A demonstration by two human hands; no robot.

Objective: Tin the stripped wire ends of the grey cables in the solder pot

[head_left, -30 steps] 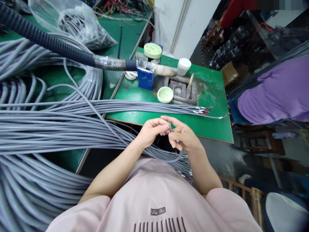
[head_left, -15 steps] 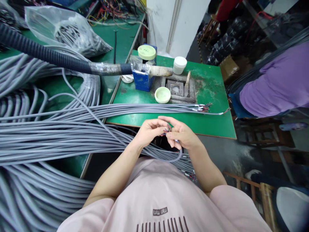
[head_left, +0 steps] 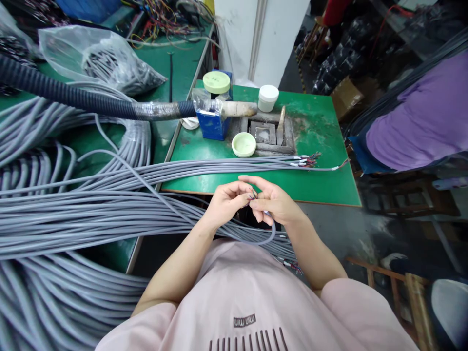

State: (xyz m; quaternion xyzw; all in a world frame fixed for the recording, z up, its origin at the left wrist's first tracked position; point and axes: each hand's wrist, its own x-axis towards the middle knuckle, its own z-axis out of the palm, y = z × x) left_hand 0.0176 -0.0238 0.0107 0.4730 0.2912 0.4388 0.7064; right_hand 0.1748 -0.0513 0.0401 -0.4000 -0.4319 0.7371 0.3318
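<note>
My left hand [head_left: 230, 202] pinches the thin coloured wires at the end of a grey cable, close to the front edge of the green table [head_left: 329, 187]. Beside it, touching or nearly so, my right hand [head_left: 272, 202] is closed on the same cable end. The grey cable [head_left: 271, 236] loops down from my right hand and back to the left under my wrists. Just beyond my hands lies a row of grey cables [head_left: 219, 165] with bared coloured ends [head_left: 312, 159] at the right.
A pale green dish [head_left: 243, 145], a square pot [head_left: 263, 133], a white jar [head_left: 268, 98] and a blue box [head_left: 212, 125] under a black hose [head_left: 91, 100] stand beyond. Cable bundles [head_left: 73, 219] cover the left. A person in a purple top [head_left: 424, 117] is at right.
The coloured wires between my hands show less than before, with my fingertips closer around them. The view has shifted slightly; the cables and jars stay where they were on the table.
</note>
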